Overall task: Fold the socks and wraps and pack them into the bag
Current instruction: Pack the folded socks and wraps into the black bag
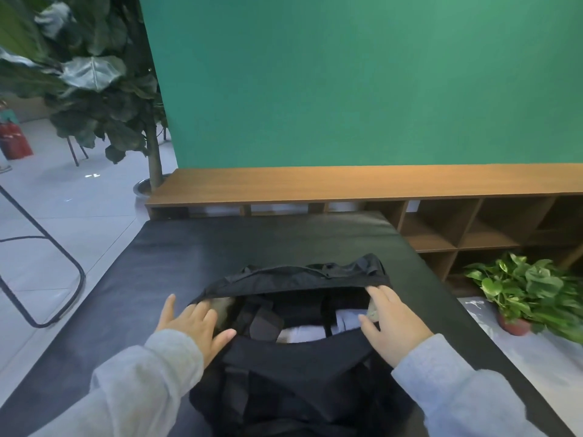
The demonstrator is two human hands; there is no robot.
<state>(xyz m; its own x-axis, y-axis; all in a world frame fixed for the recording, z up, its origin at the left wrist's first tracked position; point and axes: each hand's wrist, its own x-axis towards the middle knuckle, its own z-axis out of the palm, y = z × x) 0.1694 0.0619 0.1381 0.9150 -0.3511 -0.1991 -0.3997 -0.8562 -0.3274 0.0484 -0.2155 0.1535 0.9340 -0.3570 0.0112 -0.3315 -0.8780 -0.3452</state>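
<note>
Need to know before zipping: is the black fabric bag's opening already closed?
No, the black fabric bag gapes open between both hands, showing white folded cloth inside.

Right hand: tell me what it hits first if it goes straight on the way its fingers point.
The right hand points away from the person and slightly left. Its fingertips already lie at the far flap of the black bag, so that flap likely comes first, though depth is hard to judge.

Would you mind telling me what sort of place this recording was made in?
Probably an indoor studio or office-like space set up for filming: a large green backdrop stands behind a low wooden shelf unit, with potted plants on a tiled floor.
</note>
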